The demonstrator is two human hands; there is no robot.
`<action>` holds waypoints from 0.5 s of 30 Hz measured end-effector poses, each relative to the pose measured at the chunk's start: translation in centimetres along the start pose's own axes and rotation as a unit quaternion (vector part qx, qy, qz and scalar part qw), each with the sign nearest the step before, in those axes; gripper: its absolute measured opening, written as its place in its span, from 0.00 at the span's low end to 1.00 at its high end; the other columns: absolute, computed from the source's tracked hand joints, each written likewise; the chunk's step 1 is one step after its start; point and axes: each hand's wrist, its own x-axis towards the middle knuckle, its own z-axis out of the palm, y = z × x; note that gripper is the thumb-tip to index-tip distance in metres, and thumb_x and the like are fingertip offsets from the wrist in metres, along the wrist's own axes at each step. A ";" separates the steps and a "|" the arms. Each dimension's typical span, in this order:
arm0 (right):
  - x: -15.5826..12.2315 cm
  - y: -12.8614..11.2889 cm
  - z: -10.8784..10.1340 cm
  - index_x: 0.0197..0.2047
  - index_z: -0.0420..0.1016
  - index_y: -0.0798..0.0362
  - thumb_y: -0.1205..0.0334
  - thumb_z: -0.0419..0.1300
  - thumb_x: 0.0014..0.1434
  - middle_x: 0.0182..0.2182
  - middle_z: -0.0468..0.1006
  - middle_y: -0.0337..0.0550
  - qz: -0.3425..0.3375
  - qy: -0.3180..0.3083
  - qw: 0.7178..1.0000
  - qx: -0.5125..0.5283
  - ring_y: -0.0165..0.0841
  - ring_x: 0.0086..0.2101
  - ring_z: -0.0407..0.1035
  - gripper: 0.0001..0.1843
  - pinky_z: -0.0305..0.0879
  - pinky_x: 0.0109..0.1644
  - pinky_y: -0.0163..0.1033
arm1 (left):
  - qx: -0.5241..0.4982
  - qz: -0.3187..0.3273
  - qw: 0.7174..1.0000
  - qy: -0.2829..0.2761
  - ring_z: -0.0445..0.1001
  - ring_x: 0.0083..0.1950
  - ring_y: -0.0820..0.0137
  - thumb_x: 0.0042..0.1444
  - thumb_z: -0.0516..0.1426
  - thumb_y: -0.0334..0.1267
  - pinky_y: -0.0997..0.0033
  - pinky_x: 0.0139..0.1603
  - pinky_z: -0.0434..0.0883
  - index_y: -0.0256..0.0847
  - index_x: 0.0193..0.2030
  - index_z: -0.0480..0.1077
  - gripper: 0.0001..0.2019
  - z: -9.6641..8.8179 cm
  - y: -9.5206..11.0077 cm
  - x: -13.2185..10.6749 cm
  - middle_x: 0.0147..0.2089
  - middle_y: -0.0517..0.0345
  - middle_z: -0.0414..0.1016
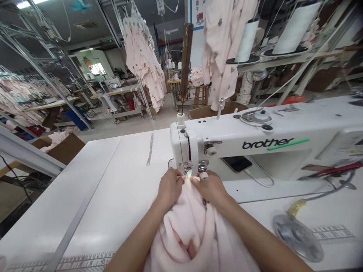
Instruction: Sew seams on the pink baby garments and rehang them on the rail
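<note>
Pink cloth (188, 211) lies in folds over the surface (130, 189), reaching the needle end of the machine (227, 130). Fingers of the left hand (170, 185) pinch its edge; the right hand (211, 187) touches it, but partly hidden fingers leave me unable to tell their grip.

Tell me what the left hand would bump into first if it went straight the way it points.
The left hand would probably meet the metal foot of the sewing machine first, though depth is unclear.
</note>
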 end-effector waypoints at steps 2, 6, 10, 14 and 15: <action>0.0 0.0 0.2 0.31 0.72 0.52 0.64 0.53 0.54 0.23 0.72 0.40 0.002 0.010 1.000 -0.005 0.33 0.26 0.66 0.07 0.53 0.28 0.33 | 0.009 0.001 1.000 0.008 0.72 0.41 0.66 0.55 0.49 0.31 0.70 0.39 0.64 0.39 0.36 0.69 0.09 0.1 -0.1 0.1 0.41 0.54 0.72; 0.1 0.2 0.7 0.30 0.71 0.52 0.63 0.53 0.55 0.21 0.71 0.40 -0.005 0.032 0.999 -0.012 0.32 0.24 0.64 0.07 0.50 0.27 0.34 | 0.026 0.005 0.999 0.019 0.71 0.37 0.66 0.54 0.49 0.30 0.70 0.36 0.63 0.39 0.33 0.68 0.08 0.3 -0.2 0.1 0.38 0.54 0.71; 0.2 0.3 1.0 0.28 0.70 0.52 0.62 0.53 0.55 0.20 0.70 0.39 -0.019 0.048 0.999 -0.013 0.31 0.23 0.63 0.08 0.49 0.26 0.34 | 0.035 0.012 0.999 0.026 0.71 0.36 0.66 0.53 0.48 0.29 0.70 0.35 0.63 0.39 0.33 0.68 0.08 0.3 -0.2 0.2 0.38 0.55 0.71; 0.3 0.4 1.2 0.28 0.70 0.53 0.63 0.53 0.55 0.20 0.71 0.39 -0.023 0.054 0.998 -0.014 0.31 0.23 0.63 0.08 0.49 0.27 0.34 | 0.045 0.020 0.998 0.030 0.71 0.38 0.65 0.54 0.48 0.31 0.69 0.36 0.62 0.40 0.34 0.68 0.08 0.4 -0.4 0.2 0.39 0.55 0.71; 0.4 0.5 1.3 0.28 0.70 0.53 0.63 0.53 0.55 0.21 0.71 0.39 -0.022 0.055 0.998 -0.014 0.31 0.24 0.63 0.07 0.49 0.27 0.34 | 0.047 0.021 0.998 0.031 0.71 0.38 0.65 0.54 0.48 0.31 0.69 0.36 0.62 0.40 0.34 0.68 0.08 0.5 -0.4 0.2 0.39 0.55 0.71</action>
